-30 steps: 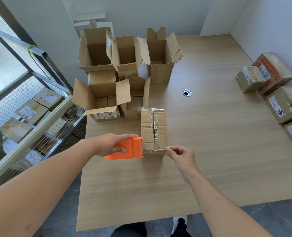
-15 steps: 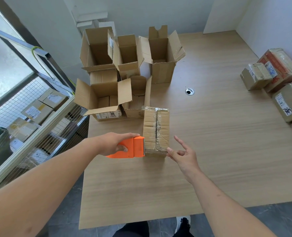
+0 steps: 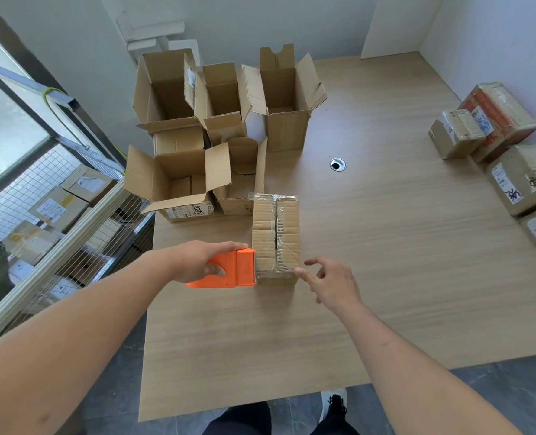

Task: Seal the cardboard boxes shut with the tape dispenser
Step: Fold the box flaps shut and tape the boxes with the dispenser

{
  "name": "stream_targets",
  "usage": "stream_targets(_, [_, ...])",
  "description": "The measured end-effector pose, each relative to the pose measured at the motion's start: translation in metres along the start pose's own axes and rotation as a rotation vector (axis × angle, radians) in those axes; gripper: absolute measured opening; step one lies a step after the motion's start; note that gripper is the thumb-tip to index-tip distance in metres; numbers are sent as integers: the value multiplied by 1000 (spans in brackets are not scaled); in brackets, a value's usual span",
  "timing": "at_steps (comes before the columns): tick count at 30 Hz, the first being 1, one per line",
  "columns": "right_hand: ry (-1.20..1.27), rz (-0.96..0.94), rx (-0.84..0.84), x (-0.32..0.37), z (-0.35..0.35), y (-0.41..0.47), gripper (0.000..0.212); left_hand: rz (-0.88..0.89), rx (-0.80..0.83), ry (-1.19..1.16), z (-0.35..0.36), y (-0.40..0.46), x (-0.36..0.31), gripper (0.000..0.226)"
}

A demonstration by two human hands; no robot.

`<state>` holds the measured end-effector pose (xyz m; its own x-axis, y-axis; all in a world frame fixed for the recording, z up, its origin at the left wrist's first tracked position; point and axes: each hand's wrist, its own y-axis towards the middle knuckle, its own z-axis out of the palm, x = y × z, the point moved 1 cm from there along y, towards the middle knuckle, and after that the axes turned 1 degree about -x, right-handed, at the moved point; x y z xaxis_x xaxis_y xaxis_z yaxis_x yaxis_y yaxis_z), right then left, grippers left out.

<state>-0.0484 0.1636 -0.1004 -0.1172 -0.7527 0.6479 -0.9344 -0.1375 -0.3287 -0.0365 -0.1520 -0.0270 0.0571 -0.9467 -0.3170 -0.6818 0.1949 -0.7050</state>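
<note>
My left hand (image 3: 202,262) grips the orange tape dispenser (image 3: 229,271) against the near left edge of the closed box (image 3: 275,237) on the table (image 3: 386,246), probably to cut the tape, while my right hand (image 3: 329,282), fingers spread and empty, touches its near corner to steady it.

Black handwritten scrawl and a barcode strip on the front of the open box (image 3: 187,211) at the table's left side — too blurred to read. Bold black brush-like marks beside a white label on a sealed box (image 3: 525,180) at the right edge, a white label with blue print on a smaller taped box (image 3: 455,133), pale labels on parcels (image 3: 51,208) behind the wire mesh — none sharp enough to make out a single word or number.
</note>
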Motion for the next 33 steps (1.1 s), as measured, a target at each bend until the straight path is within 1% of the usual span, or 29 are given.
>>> stream_targets(2, [-16,-230,-130,2,7,3,24,-6,-2,-11,1,-1,1,73])
stream_targets(3, [-19,-346,-161,6,10,3,21,-6,-4,-15,2,-1,1,73])
stream_targets(5, [-76,-528,-146,15,17,5,17,2,-9,-30,5,-1,-1,73])
stream_targets(7, [-157,-645,-114,24,24,8,18,21,-6,-50,10,-1,-5,72])
stream_targets(9, [-232,-703,-121,27,31,14,18,35,-13,-89,18,-1,-9,71])
stream_targets(12, [-287,-699,-172,25,32,19,12,55,-46,-158,29,1,-14,71])
stream_targets(17, [-328,-665,-208,24,31,19,18,69,-66,-223,33,-2,-12,70])
stream_targets(23, [-276,-631,-197,27,26,16,27,73,-77,-290,30,-16,0,70])
stream_targets(28, [-211,-597,-203,29,26,16,29,62,-72,-316,34,-24,3,70])
stream_targets(33, [-248,-614,-216,28,30,16,30,7,-56,-298,34,-37,20,69])
